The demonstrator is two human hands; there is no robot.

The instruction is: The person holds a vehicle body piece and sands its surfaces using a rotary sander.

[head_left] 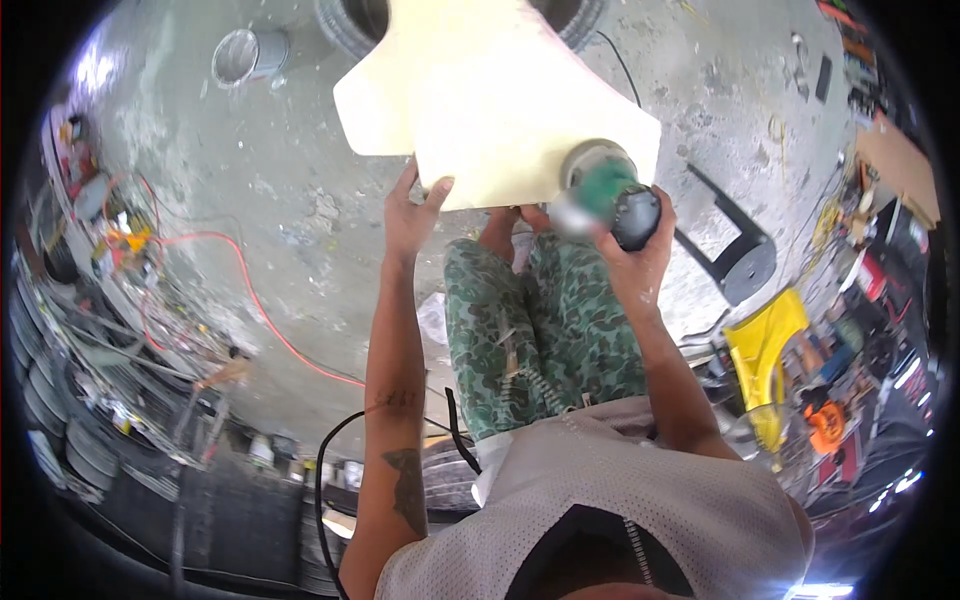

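The grey concrete floor (285,200) is the broadest thing. Above it, in front of the person's knees, lies the large, flat, cream-yellow panel (490,100) with angled corners, its far part across a dark, ribbed tyre-like ring (343,28). On the floor, beyond the panel's right corner, lies a black forked piece with a round end (748,268); a grey cylindrical bucket (268,52) stands well apart from the panel's left edge.

The handheld power tool (610,190), with green body, black rounded end and grey round head, has its head over the panel's near edge, close to the right corner. The body is blurred; whether the head's whole face touches cannot be told.

The right hand (642,270) is closed around the tool's black end. The left hand (415,218) holds the panel's near left corner, thumb on the face, fingers at the side edge.

To work well, I would keep the head flat, press lightly, avoid tipping over the edge, and keep the left hand firm and well clear of the head.
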